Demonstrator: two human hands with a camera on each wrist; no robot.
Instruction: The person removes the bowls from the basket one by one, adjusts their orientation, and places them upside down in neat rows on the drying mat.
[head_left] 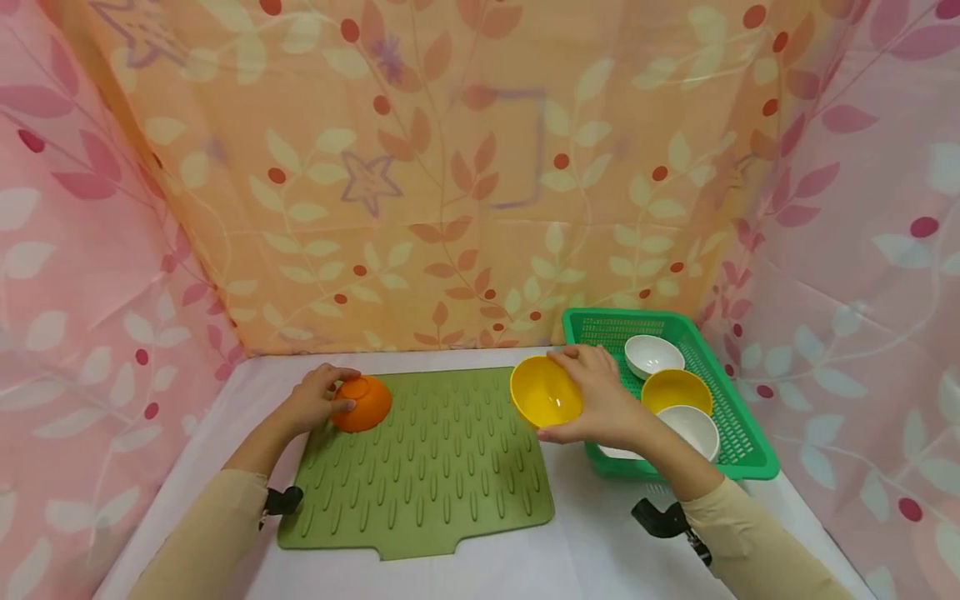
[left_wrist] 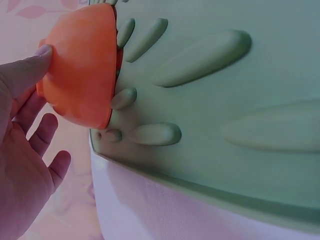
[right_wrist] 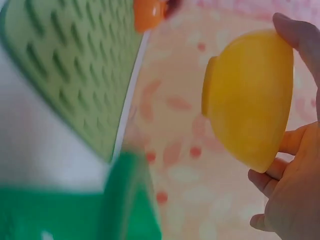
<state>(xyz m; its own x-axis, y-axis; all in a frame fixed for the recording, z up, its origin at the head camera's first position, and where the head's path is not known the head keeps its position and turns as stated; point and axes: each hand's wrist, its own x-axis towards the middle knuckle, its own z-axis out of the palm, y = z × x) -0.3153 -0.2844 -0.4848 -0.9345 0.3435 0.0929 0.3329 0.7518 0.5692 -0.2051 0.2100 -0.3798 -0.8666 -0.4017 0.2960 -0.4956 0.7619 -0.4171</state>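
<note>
On the green mat (head_left: 427, 467), the left hand (head_left: 315, 400) curls around an upturned orange bowl (head_left: 363, 403); the right hand (head_left: 600, 400) grips a tilted yellow bowl (head_left: 543, 392) beside the green basket (head_left: 742, 450) holding 3 bowls.

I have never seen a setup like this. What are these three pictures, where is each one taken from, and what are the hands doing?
No machine here: a person works with bare hands, wearing three cameras. The wide picture comes from the head, looking down at a white table. The other two come from the wrists. On the table lie a green ridged mat and a green basket holding two white bowls and a yellow one. The left hand rests on an orange bowl turned upside down on the mat. The right hand holds a yellow bowl tilted on its side, between mat and basket.
</note>
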